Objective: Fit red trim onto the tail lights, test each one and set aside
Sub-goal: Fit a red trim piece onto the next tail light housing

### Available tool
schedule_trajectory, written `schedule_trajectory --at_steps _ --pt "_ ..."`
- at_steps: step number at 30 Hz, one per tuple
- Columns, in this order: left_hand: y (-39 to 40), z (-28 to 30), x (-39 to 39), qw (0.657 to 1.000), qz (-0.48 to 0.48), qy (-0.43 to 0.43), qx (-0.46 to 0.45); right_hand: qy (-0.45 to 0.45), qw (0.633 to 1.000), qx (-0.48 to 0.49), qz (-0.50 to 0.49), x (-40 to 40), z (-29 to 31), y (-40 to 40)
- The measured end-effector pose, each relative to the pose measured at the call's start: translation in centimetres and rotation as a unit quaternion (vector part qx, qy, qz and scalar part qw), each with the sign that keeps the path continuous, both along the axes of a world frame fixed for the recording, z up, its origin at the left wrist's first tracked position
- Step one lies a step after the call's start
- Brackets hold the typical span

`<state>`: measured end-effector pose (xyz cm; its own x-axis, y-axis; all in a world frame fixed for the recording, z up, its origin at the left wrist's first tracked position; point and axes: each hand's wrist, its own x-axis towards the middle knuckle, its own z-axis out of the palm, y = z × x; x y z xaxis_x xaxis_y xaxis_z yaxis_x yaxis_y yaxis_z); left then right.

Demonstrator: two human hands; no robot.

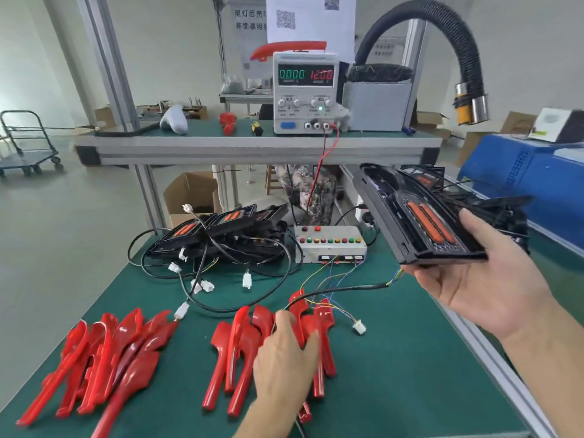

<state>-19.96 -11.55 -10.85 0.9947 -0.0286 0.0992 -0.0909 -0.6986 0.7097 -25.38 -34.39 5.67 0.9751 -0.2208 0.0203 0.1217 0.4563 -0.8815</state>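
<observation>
Tail light point(423, 222), 3 o'clock: right hand point(483, 279) fingers curled beneath, steadying it; left hand point(284, 355) fingers spread over red trim point(243, 343), apparently selecting.

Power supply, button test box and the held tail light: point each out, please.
power supply point(305, 93): head view, front panel below the displays.
button test box point(330, 245): head view, top face.
tail light point(431, 222): head view, orange lens strips.

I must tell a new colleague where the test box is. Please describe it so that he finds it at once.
On the green table, look below the power supply. The test box is pale metal, between the tail light pile and the right edge. Only it has coloured buttons.
</observation>
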Motion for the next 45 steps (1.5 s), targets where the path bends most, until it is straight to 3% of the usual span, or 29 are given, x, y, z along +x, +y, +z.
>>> schedule_trajectory --at_steps 4,8,14,18,23,26,29,32,34,39,42,45 --pt "1.4 0.0 1.7 0.996 0.051 -0.049 0.054 0.009 1.0 0.007 -0.029 -1.0 -0.7 -1.8" --pt "4.0 0.1 3.6 0.987 0.071 -0.023 0.14 0.019 1.0 0.005 -0.02 -1.6 -1.4 -3.1" --pt "4.1 -0.7 2.9 0.982 -0.153 0.0 0.112 0.039 0.999 0.01 -0.009 -1.6 -2.8 -3.4" --pt "0.9 -0.2 3.2 0.972 -0.126 -0.037 0.196 0.039 0.999 0.007 0.01 -1.1 -2.8 -2.9" --pt "0.8 1.7 2.8 0.974 -0.073 -0.096 0.19 0.038 0.999 -0.03 0.006 -1.1 -2.7 -3.3" --pt "1.2 2.8 2.3 0.992 -0.08 -0.056 0.082 0.07 0.996 -0.054 -0.011 -1.0 -3.6 -3.6" --pt "-0.4 3.7 0.9 0.981 -0.126 0.089 -0.116 0.115 0.99 -0.069 -0.039 -0.7 -5.3 -3.7" --pt "-4.3 3.1 -0.8 0.903 -0.127 0.259 -0.318 0.157 0.984 -0.067 -0.052 -0.6 -7.4 -3.6" --pt "-7.0 2.4 -1.4 0.844 -0.077 0.323 -0.421 0.181 0.98 -0.066 -0.057 -0.5 -9.0 -3.7" --pt "-10.8 0.6 -3.0 0.717 0.048 0.342 -0.605 0.223 0.968 -0.071 -0.084 -0.3 -12.8 -3.5" --pt "-11.8 -0.8 -4.6 0.679 0.086 0.351 -0.639 0.239 0.963 -0.074 -0.097 -0.4 -15.0 -3.2" --pt "-12.4 -1.5 -6.2 0.685 0.081 0.366 -0.625 0.256 0.958 -0.073 -0.103 -0.7 -16.6 -3.2"
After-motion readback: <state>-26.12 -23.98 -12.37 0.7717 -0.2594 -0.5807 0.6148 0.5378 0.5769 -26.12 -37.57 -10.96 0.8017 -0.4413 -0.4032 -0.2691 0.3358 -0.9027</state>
